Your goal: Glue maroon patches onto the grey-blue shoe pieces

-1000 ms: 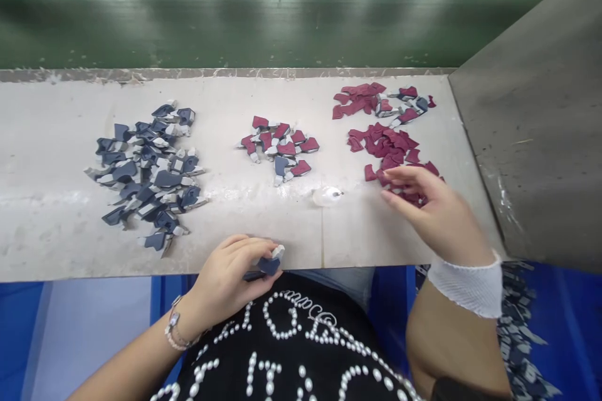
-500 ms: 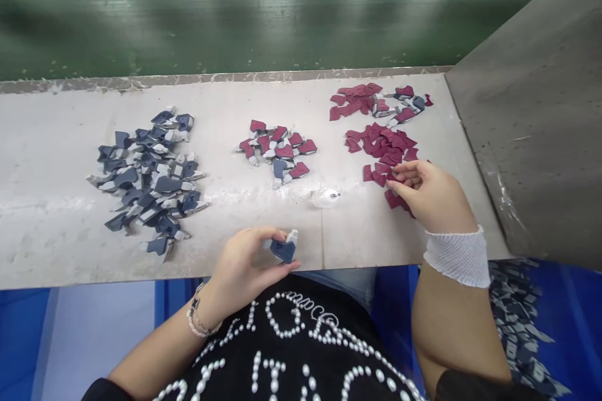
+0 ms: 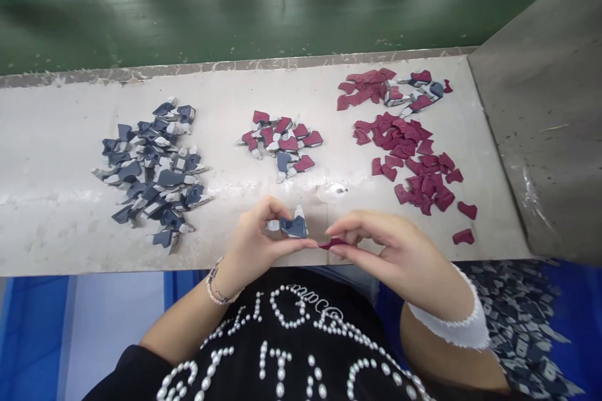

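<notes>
Near the table's front edge, my left hand (image 3: 258, 238) is closed on a blue-grey and white plastic part (image 3: 294, 225). Close beside it, my right hand (image 3: 390, 247) pinches a thin maroon piece (image 3: 333, 243), whose left end is at my left thumb tip. Behind my hands lies a small pile of parts with maroon faces (image 3: 288, 142). A larger pile of blue-grey and white parts (image 3: 155, 169) spreads on the left. Loose maroon pieces (image 3: 397, 134) lie in groups on the right, with a few maroon-faced parts (image 3: 421, 100) at the back.
The pale table (image 3: 61, 200) ends at a green surface (image 3: 282, 12) behind. A grey metal panel (image 3: 545, 106) stands at the right. Below the right front edge, a blue bin (image 3: 580, 313) holds many parts (image 3: 522, 326). A small clear blob (image 3: 330, 192) sits mid-table.
My right hand has moved left from the maroon pieces to beside my left hand, bringing one maroon piece. The part in my left hand has turned and shifted slightly right and up.
</notes>
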A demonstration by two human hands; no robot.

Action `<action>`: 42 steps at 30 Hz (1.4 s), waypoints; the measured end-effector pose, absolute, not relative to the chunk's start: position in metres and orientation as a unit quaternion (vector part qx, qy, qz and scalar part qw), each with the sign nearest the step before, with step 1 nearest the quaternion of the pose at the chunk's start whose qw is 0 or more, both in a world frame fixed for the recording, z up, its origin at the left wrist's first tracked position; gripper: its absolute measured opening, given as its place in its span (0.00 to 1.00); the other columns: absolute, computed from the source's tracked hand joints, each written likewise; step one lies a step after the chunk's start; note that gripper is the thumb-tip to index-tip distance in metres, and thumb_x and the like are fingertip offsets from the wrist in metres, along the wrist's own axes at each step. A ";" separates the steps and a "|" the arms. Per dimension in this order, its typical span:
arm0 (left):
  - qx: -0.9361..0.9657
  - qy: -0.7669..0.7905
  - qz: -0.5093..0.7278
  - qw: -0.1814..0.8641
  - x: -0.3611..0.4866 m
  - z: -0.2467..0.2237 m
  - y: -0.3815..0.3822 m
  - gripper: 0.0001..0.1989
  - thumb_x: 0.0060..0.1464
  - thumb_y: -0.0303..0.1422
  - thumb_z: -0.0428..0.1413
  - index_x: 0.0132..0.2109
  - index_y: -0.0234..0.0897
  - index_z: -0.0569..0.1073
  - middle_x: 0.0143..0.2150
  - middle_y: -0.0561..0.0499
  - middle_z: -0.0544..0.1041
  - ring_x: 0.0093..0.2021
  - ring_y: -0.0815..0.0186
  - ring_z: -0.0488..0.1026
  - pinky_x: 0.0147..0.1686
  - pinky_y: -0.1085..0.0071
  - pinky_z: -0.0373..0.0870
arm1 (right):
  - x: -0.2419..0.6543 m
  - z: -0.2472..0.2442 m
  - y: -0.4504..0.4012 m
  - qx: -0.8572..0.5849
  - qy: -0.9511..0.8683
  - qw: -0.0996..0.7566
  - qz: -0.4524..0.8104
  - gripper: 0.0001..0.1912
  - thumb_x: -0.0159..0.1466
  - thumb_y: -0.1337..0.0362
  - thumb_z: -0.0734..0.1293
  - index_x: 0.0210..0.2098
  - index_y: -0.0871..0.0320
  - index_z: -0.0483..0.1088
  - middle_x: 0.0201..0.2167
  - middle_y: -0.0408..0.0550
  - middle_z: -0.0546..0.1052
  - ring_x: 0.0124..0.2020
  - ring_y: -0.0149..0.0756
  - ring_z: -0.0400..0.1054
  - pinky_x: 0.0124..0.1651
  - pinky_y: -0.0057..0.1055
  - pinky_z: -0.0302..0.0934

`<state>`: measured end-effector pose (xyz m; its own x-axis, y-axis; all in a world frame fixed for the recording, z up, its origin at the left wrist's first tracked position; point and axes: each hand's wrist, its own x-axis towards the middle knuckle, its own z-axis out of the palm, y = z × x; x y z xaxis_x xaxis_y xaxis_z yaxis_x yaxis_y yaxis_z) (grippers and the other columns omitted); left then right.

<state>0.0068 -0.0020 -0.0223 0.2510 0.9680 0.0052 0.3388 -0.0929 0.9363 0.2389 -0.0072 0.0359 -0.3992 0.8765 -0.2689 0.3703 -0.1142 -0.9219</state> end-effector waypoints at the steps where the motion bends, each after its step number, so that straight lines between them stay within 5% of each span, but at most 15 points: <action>1: 0.649 0.503 0.354 0.448 0.007 -0.022 -0.001 0.22 0.43 0.39 0.73 0.37 0.40 0.68 0.31 0.56 0.73 0.28 0.70 0.73 0.25 0.76 0.74 | 0.236 0.035 -0.007 -0.501 -0.602 0.236 0.575 0.04 0.65 0.64 0.70 0.40 0.50 0.76 0.33 0.41 0.81 0.34 0.36 0.76 0.38 0.33 0.73; 9: 0.637 0.488 0.386 0.455 0.006 -0.030 -0.006 0.17 0.50 0.34 0.70 0.40 0.39 0.69 0.36 0.51 0.80 0.36 0.64 0.81 0.36 0.69 0.81 | 0.236 0.028 0.001 -0.471 -0.537 0.294 0.635 0.04 0.64 0.64 0.72 0.36 0.51 0.81 0.36 0.45 0.83 0.35 0.36 0.77 0.37 0.32 0.75; 14: 0.666 0.467 0.403 0.419 0.011 -0.031 -0.006 0.13 0.52 0.32 0.68 0.41 0.39 0.72 0.37 0.51 0.82 0.36 0.64 0.82 0.35 0.71 0.82 | 0.230 0.024 0.001 -0.475 -0.518 0.281 0.653 0.06 0.64 0.62 0.72 0.39 0.51 0.82 0.31 0.44 0.83 0.34 0.38 0.78 0.39 0.36 0.75; 22: 0.673 0.455 0.414 0.411 0.010 -0.032 -0.008 0.12 0.53 0.31 0.68 0.41 0.39 0.73 0.42 0.49 0.83 0.40 0.62 0.83 0.38 0.67 0.84 | 0.220 0.016 0.001 -0.505 -0.474 0.291 0.660 0.10 0.63 0.58 0.74 0.32 0.55 0.71 0.27 0.43 0.81 0.32 0.37 0.78 0.38 0.34 0.73; 42: 0.695 0.469 0.385 0.385 0.011 -0.019 -0.012 0.14 0.52 0.36 0.68 0.41 0.39 0.73 0.41 0.50 0.84 0.37 0.63 0.84 0.36 0.71 0.85 | 0.214 0.022 -0.004 -0.526 -0.496 0.266 0.638 0.11 0.64 0.56 0.73 0.31 0.54 0.69 0.26 0.41 0.77 0.27 0.34 0.73 0.29 0.30 0.69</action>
<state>0.0109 -0.0122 -0.0188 0.2635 0.9488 0.1742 0.3548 -0.2632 0.8971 0.2140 -0.0044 0.0221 -0.3053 0.8607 -0.4074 0.1831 -0.3668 -0.9121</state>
